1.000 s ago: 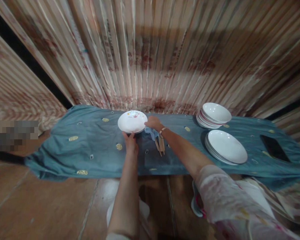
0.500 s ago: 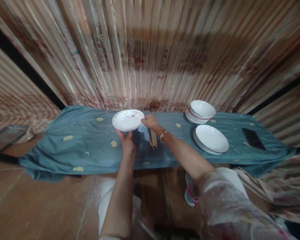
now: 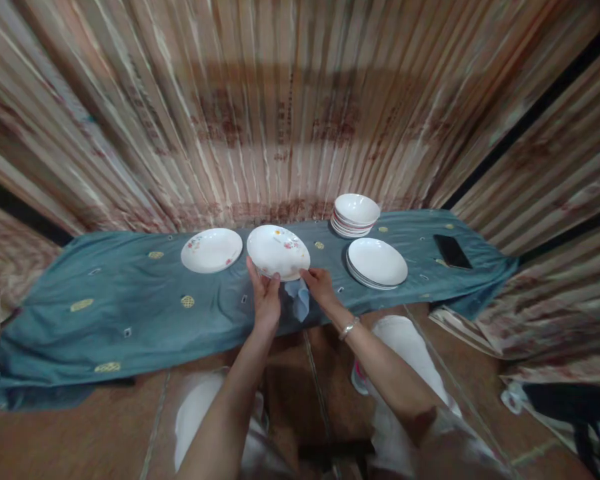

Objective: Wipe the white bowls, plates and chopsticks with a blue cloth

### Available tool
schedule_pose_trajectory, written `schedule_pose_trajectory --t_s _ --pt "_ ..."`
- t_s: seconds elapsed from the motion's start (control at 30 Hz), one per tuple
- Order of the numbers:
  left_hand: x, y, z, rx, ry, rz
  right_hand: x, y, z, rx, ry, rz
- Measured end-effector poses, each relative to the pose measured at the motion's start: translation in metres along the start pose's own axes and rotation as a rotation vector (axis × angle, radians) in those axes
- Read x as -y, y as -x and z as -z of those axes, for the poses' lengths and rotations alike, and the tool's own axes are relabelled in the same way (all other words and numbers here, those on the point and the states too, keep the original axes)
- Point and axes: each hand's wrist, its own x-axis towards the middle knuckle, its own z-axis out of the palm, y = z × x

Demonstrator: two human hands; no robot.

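Observation:
A white oval-looking plate [image 3: 276,248] with small flowers is held tilted above the table's front part. My left hand [image 3: 266,297] grips its lower left edge, thumb on the rim and fingers beneath. At the plate's lower right edge, my right hand [image 3: 324,288] pinches a light blue cloth [image 3: 299,300] against the rim. The cloth hangs below the plate. Just left of it, a second flowered plate [image 3: 211,251] lies flat on the table. To the right of my hands stands a stack of white plates [image 3: 377,262].
Behind the plate stack is a pile of white bowls [image 3: 357,212]. A black phone [image 3: 452,251] lies farther right. A blue-green cloth [image 3: 145,320] with yellow prints covers the narrow table, and a curtain [image 3: 300,120] hangs behind it.
One flowered plate now rests on the table at the left, and my hands hold another. The view has turned right. The chopsticks seen beside the cloth earlier are no longer visible.

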Motion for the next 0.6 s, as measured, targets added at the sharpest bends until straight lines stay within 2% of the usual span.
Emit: schedule_pose_trajectory --t_s 0.13,0.23,0.33,0.5,0.6 --pt "0.009 0.001 -0.01 0.098 0.075 0.03 -0.017 0.009 0.01 -0.037 -0.089 -0.055" --pt "0.009 -0.002 -0.012 0.106 0.056 0.099 -0.024 0.013 0.019 -0.004 -0.106 -0.075" --pt "0.009 -0.009 -0.01 0.081 0.044 0.111 -0.026 0.02 0.035 0.068 -0.101 -0.08" --pt "0.017 -0.017 0.001 0.024 -0.03 0.145 -0.013 0.024 0.074 0.207 -0.156 -0.111" --pt "0.021 -0.018 0.007 0.026 -0.105 0.144 0.003 0.01 0.087 0.104 -0.261 -0.043"
